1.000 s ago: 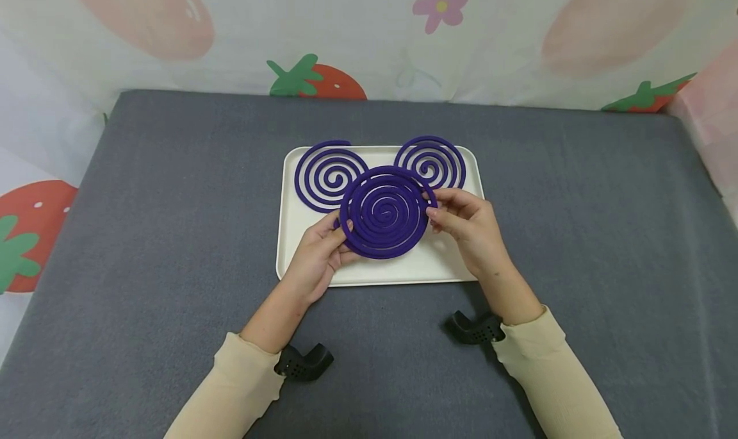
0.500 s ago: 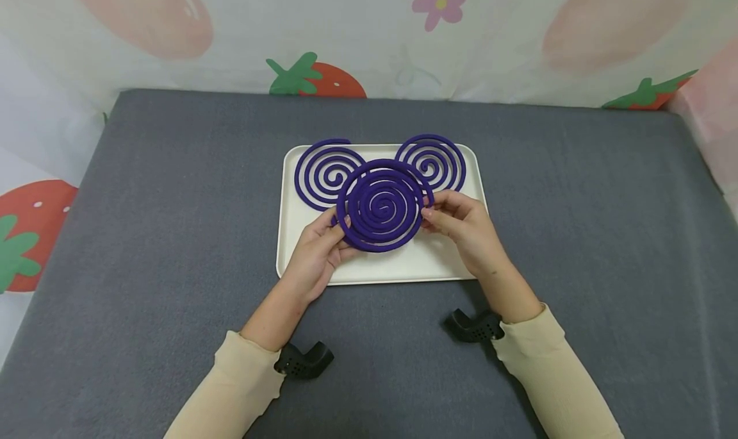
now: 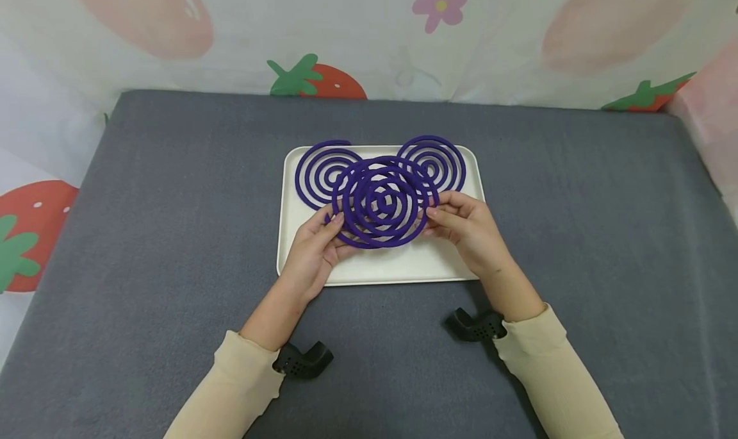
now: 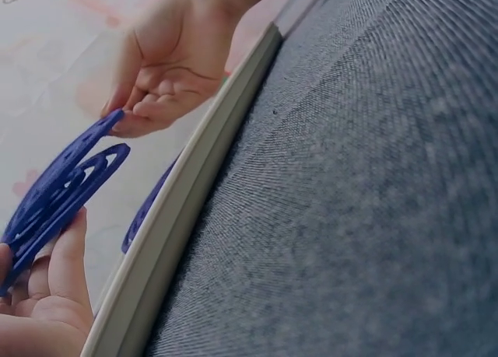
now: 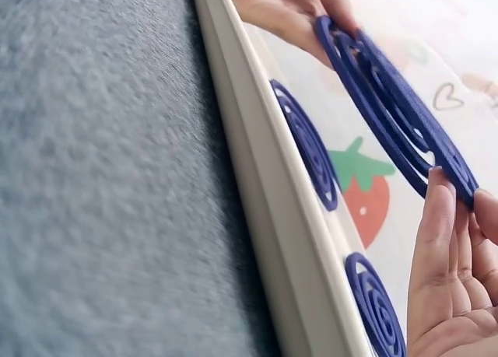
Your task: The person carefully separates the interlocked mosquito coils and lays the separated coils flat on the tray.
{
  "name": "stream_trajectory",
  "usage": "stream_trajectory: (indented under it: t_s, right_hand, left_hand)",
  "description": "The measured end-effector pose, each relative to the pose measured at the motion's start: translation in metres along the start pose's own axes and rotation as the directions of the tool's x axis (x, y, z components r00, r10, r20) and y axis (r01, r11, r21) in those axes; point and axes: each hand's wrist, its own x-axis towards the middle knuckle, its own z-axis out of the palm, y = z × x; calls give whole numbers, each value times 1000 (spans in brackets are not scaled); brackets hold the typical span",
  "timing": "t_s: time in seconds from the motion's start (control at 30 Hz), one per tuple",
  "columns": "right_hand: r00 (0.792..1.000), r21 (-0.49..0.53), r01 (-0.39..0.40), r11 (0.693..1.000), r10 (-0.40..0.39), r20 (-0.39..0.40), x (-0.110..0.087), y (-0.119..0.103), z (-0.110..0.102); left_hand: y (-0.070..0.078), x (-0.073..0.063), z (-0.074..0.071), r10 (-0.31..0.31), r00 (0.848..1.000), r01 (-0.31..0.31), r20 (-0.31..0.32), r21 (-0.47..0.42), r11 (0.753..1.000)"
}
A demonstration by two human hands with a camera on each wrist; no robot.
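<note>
Two purple mosquito coils (image 3: 385, 202) overlap, held above the white tray (image 3: 403, 269), their rings out of line with each other. My left hand (image 3: 314, 247) pinches the left edge, thumb on top and fingers beneath. At the right edge, my right hand (image 3: 464, 224) pinches the upper coil between thumb and fingers. In the left wrist view a gap shows between the two coils (image 4: 70, 178) on the right hand's side. Another coil (image 3: 308, 170) lies at the tray's back left, and one (image 3: 455, 157) at its back right, both partly covered by the held ones.
A grey cloth (image 3: 173, 202) covers the table under the tray. Behind the table hangs a pale curtain (image 3: 496, 41) with strawberry and flower prints. Black wrist cameras (image 3: 302, 361) stick out inward from both sleeves.
The held coils have moved slightly away from the body. From lying nested as one disc, they have shifted apart, the upper coil toward the right.
</note>
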Motion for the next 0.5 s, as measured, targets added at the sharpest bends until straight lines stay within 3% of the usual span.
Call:
stream_trajectory:
  t_s: [0.23,0.5]
  right_hand:
    - [999,50,-28,998,30,-34,0,-2,-4]
    - [988,100,-113,989,101,114,1,2,-3]
  left_hand:
    - [-1,1,-2,-2,1000,1,-5,-43,999]
    - [-1,1,-3,6,1000,-4,17,-147,989]
